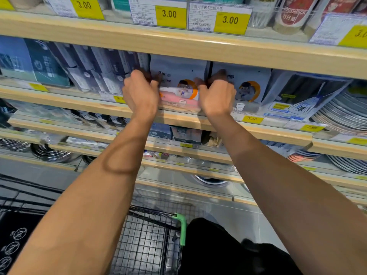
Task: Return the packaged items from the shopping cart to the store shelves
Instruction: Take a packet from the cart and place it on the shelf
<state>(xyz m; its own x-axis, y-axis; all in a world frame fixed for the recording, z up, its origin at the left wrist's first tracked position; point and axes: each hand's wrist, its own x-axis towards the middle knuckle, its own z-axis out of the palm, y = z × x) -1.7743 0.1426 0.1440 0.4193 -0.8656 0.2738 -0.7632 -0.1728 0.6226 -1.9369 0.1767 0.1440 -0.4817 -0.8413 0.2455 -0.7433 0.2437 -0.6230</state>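
Observation:
A flat white package [178, 84] with an orange and pink picture stands upright on the second wooden shelf [258, 130], at the centre of the view. My left hand [141, 92] grips its left edge and my right hand [216, 94] grips its right edge. An identical package [248, 88] stands just to its right. The black wire shopping cart [147, 241] with a green handle piece sits below my arms; what lies in its basket I cannot make out.
Dark boxed goods [89, 66] fill the shelf left of the package. Bagged goods [301, 96] and stacked plates [345, 114] are at right. Yellow price tags [230, 20] line the upper shelf edge. Lower shelves hold metal bowls [49, 153] and more plates.

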